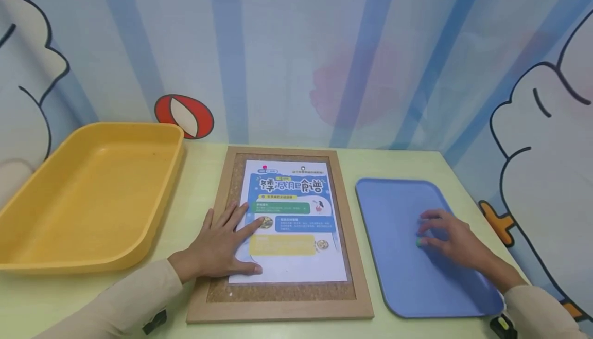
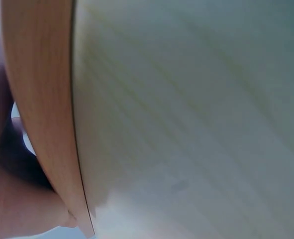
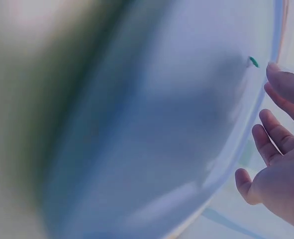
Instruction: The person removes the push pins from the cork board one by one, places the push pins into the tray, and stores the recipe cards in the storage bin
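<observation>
My left hand (image 1: 222,249) lies spread on a printed paper sheet (image 1: 287,272) and on the left side of the wood-framed cork board (image 1: 278,310). A red push pin (image 1: 264,167) stands at the sheet's top left, and a small pale pin (image 1: 303,168) at its top right. Over the blue tray (image 1: 394,277), my right hand (image 1: 456,238) hovers with bent, parted fingers. A small green push pin (image 3: 254,61) lies on the tray just beyond the fingertips in the right wrist view, with a narrow gap between. The left wrist view shows mostly frame and tabletop.
A deep yellow tray (image 1: 162,215) stands on the left of the pale table (image 1: 185,298). Behind the table rises a wall (image 1: 287,71) with blue stripes and cartoon figures. A tiny white speck lies on the cork's lower left.
</observation>
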Motion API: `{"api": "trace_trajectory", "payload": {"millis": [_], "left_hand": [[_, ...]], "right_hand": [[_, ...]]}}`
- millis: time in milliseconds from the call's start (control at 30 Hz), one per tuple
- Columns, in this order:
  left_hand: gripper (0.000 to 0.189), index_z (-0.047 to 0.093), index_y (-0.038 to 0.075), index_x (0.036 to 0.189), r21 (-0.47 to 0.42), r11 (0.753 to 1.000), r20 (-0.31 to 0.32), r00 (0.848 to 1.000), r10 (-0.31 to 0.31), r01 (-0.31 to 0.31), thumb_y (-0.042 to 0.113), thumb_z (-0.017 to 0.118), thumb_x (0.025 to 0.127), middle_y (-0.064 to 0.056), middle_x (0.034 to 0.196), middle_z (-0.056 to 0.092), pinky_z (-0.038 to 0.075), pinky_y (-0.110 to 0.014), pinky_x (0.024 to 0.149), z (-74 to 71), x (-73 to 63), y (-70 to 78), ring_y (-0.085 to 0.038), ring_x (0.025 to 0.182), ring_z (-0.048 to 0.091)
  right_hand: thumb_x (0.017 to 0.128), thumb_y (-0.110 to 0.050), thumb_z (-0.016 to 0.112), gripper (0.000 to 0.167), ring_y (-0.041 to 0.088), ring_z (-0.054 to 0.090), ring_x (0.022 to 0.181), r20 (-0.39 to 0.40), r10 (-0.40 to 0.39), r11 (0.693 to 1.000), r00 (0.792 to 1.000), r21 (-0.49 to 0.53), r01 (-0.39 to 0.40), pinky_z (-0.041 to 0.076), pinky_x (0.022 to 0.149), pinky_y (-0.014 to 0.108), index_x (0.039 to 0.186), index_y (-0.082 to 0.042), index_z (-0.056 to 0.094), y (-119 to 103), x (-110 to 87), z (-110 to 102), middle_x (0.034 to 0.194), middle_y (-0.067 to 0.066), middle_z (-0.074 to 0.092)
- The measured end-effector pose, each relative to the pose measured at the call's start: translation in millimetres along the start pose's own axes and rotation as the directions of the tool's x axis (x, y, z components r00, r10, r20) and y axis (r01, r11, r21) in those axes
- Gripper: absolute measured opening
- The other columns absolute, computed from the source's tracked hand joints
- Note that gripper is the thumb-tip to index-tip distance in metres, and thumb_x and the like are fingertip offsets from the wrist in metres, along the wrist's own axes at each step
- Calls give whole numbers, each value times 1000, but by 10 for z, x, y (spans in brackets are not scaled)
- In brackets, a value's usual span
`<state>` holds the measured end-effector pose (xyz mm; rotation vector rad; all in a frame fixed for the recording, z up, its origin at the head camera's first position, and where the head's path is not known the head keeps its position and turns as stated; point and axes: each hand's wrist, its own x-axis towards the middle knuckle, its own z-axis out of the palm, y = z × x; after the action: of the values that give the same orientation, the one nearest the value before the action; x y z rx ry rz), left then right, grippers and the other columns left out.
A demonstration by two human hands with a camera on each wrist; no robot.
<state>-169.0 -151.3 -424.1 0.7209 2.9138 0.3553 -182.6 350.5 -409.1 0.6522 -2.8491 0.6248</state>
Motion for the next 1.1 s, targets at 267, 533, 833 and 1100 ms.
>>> {"api": "trace_trajectory", "payload": {"millis": [267,533,833,1100], "left_hand": [[99,38,26,155,1,1000,-1,1000,1,-1,78,65,75,-20,166,18,7,-80,111,-29,11,-12,-48,153,9],[100,38,28,155,-15,1000,14,1000,-14,14,80,63,74,-18,167,18,6,-80,111,-23,12,2,-47,154,7],[99,37,30,155,-21,1000,14,1000,-20,20,80,64,73,-17,167,18,5,-79,112,-13,20,11,-45,154,7],[98,38,34,154,-18,999,18,999,-42,42,82,63,72,-15,167,19,5,-78,112,17,22,8,-44,155,7]], "right_hand": [[74,0,83,33,41,61,109,-108,-174,984,979,-50,169,48,88,40,105,-3,73,-3,250,-25,118,22,67],[81,-7,80,34,44,62,115,-107,-158,986,982,39,163,48,93,58,113,0,73,-139,674,32,123,22,68],[89,-18,75,42,47,46,135,-20,-49,985,999,166,52,38,107,65,126,1,67,-277,1128,208,141,25,56],[92,-28,73,51,46,33,145,43,-9,992,999,128,3,26,113,69,134,-3,62,-404,1444,426,152,23,45]]}}
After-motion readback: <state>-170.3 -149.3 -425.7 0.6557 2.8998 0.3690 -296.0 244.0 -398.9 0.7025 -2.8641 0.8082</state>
